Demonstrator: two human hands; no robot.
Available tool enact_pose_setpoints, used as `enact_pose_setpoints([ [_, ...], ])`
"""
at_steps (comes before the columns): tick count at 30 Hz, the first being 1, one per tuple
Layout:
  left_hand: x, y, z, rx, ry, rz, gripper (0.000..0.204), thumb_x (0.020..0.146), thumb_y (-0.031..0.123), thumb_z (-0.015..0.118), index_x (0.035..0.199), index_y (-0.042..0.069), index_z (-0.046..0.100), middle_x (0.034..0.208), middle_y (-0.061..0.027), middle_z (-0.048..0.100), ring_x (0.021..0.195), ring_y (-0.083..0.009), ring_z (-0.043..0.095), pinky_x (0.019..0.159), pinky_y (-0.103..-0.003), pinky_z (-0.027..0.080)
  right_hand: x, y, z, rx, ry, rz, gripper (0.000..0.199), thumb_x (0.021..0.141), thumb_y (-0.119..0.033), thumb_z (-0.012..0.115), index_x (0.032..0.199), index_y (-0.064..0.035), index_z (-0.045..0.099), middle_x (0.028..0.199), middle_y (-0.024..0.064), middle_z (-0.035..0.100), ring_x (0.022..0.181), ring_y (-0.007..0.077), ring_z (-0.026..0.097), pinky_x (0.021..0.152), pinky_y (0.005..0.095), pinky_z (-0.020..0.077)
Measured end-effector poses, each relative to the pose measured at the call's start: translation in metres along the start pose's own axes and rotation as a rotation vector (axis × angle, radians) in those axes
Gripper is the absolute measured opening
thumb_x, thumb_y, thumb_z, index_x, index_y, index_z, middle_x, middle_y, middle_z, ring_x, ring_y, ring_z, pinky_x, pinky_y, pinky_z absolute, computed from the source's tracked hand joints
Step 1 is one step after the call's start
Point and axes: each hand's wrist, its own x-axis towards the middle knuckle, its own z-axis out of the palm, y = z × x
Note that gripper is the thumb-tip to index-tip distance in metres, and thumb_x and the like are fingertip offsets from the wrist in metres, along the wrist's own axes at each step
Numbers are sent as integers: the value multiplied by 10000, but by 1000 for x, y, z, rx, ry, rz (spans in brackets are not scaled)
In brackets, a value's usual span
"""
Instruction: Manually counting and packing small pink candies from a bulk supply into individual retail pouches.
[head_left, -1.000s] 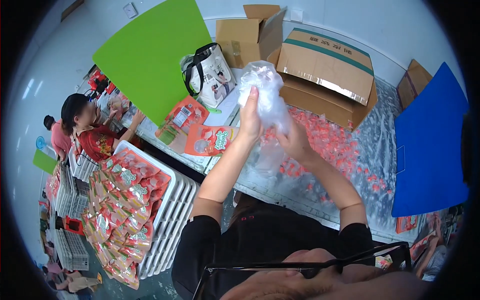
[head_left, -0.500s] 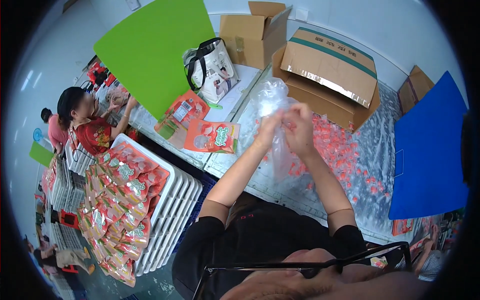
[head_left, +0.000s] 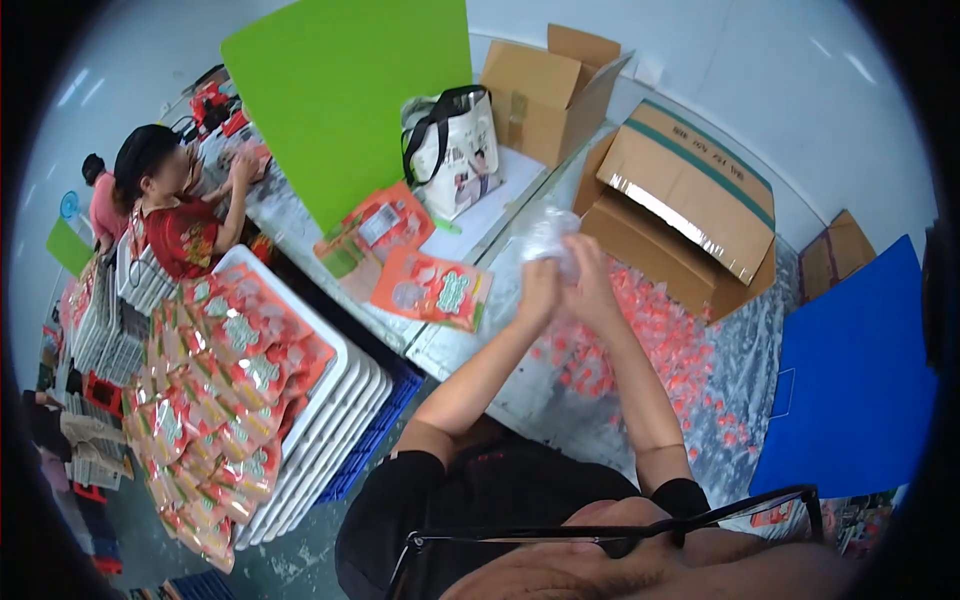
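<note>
A crumpled clear plastic bag [head_left: 548,232] is bunched above the table, its film gathered between my two hands. My left hand [head_left: 541,288] is closed on its lower left side. Close beside it, my right hand [head_left: 592,278] grips the bag from the right, with the fingertips partly hidden by film. Beneath and to the right of my hands lies a spread of small red, individually wrapped pieces [head_left: 655,330] on the tabletop. Two flat printed pouches, one red and orange [head_left: 432,288] and one partly under it [head_left: 378,228], lie left of my hands.
An open cardboard box [head_left: 690,190] lies on its side behind the pieces, another box [head_left: 535,95] farther back. A tote bag [head_left: 455,165] stands by a green panel [head_left: 340,100]. Stacked white trays [head_left: 345,400] hold filled pouches at left; a blue panel [head_left: 840,380] stands right. A co-worker [head_left: 180,220] works at far left.
My hands have drawn close together and the bag is bunched smaller; its long hanging part no longer shows below them. The whole view has shifted, with the table contents lower in the picture.
</note>
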Motion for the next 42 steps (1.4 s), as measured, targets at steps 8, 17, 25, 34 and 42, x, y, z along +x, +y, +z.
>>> enact_pose_setpoints([
  [8, 20, 18, -13, -403, -128, -53, 273, 892, 70, 543, 1129, -50, 608, 1061, -95, 645, 974, -181, 624, 865, -335, 491, 49, 5, 7, 27, -229, 62, 449, 716, -80, 678, 1155, -27, 599, 1148, 142, 631, 1161, 395, 541, 993, 487, 411],
  [17, -19, 51, -99, 640, -199, 470, 617, 799, 125, 741, 1369, 24, 529, 1439, -187, 508, 1354, -363, 468, 1111, -436, 377, 306, 61, -34, -482, 460, -177, 332, 791, -129, 664, 1121, -88, 655, 1117, 104, 595, 932, 358, 617, 788, 448, 521],
  [25, -53, -31, -148, 1261, 57, -93, 854, 649, 294, 850, 1340, 18, 432, 1462, -295, 347, 1400, -488, 283, 1117, -664, 187, 476, 238, 4, -885, 155, 409, 457, 836, -234, 695, 1253, -66, 609, 1215, 181, 585, 1096, 359, 627, 916, 449, 535],
  [34, -46, -48, -161, 1019, 251, 243, 44, 853, -11, 609, 878, -37, 584, 1059, -258, 531, 962, -422, 528, 851, -476, 444, 345, 174, 0, -426, -13, -94, 355, 869, -136, 677, 1205, -25, 648, 1150, 172, 653, 1078, 306, 637, 907, 381, 508],
  [42, -33, -44, -171, 761, 426, 15, 261, 745, 48, 797, 724, -16, 544, 856, -162, 582, 801, -322, 573, 733, -426, 463, -4, 43, 25, -11, -569, -68, 435, 821, -87, 687, 1249, -58, 618, 1387, 155, 550, 1278, 345, 533, 1072, 440, 424],
])
